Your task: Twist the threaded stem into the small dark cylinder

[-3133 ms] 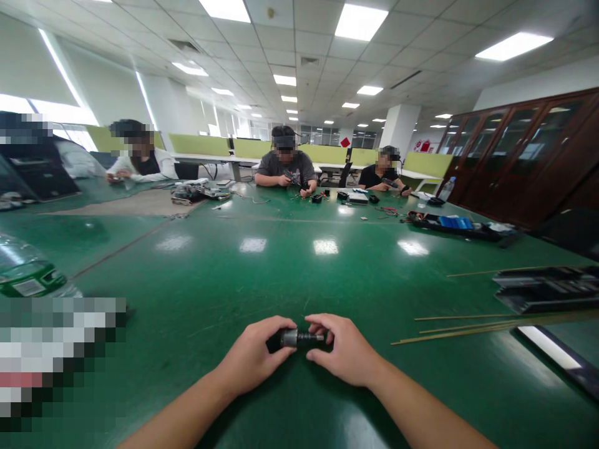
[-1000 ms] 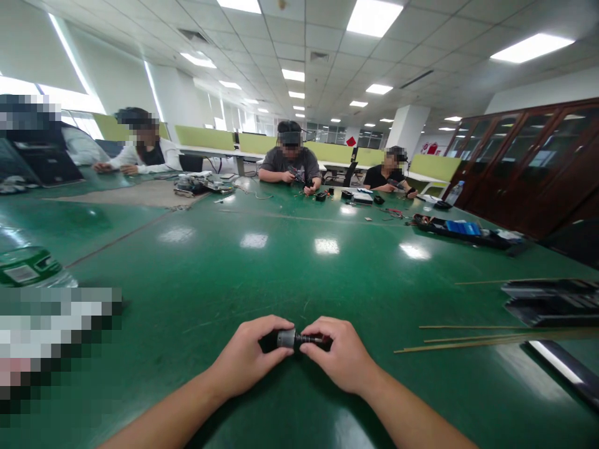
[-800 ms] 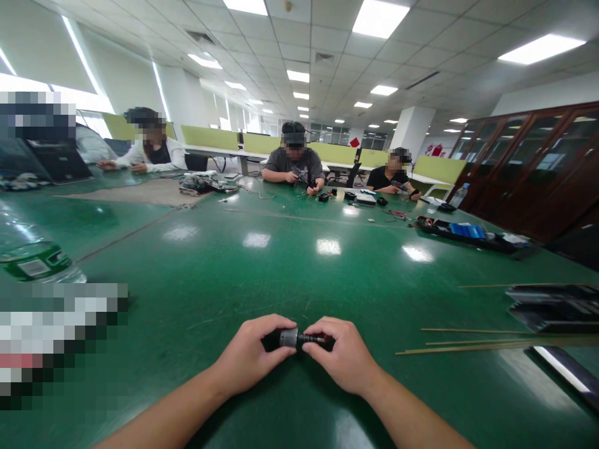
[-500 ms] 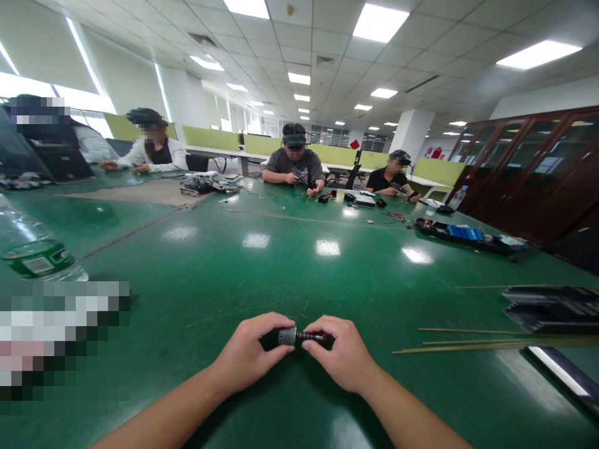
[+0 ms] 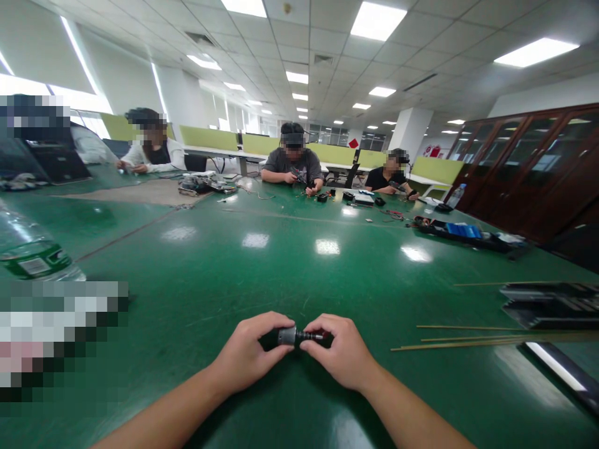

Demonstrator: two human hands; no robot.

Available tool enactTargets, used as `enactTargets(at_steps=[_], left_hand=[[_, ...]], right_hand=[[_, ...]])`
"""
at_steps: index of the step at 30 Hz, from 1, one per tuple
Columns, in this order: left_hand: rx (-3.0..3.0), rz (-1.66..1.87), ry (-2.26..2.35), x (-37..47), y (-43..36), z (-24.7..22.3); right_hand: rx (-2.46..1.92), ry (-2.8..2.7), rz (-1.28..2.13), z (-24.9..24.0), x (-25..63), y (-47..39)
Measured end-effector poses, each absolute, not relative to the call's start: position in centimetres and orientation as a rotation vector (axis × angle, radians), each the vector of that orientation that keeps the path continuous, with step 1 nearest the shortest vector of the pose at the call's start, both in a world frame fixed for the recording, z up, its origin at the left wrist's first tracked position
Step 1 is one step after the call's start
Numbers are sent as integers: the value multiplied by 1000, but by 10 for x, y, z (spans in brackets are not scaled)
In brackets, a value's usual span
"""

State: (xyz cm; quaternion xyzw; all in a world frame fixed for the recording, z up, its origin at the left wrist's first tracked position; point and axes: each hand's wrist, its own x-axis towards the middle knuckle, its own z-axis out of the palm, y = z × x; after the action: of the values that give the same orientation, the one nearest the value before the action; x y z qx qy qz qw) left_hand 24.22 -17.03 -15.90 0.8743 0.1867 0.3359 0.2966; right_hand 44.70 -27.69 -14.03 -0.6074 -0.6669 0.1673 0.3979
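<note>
In front of me, low over the green table (image 5: 281, 280), my left hand (image 5: 248, 349) pinches a small grey metal cylinder (image 5: 286, 337), like a little motor, between thumb and fingers. A dark, ribbed shaft (image 5: 304, 335) sticks out of its right end. My right hand (image 5: 344, 352) is closed on this shaft, thumb below and fingers above. Past the fingertips a dark reddish end piece (image 5: 322, 335) shows within the curl of the right hand. The cylinder and shaft lie about level, in line between both hands.
On the right are thin rods (image 5: 449, 343), black parts (image 5: 547, 302) and a dark bar with a white strip (image 5: 556, 371). A water bottle (image 5: 37, 259) stands at left, beside a blurred-out object (image 5: 56, 324). Co-workers (image 5: 292, 162) handle parts across the table.
My hands keep their hold on the cylinder and shaft, with barely any movement. The view has shifted very slightly. At far left, a co-worker's hands have come closer together.
</note>
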Motion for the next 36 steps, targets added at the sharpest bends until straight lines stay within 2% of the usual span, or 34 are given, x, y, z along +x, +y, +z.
enactTargets(at_steps=[36], left_hand=[[2332,923,491,237,-171,-160]], right_hand=[[-1564,-1677,418,-139,449,-280]])
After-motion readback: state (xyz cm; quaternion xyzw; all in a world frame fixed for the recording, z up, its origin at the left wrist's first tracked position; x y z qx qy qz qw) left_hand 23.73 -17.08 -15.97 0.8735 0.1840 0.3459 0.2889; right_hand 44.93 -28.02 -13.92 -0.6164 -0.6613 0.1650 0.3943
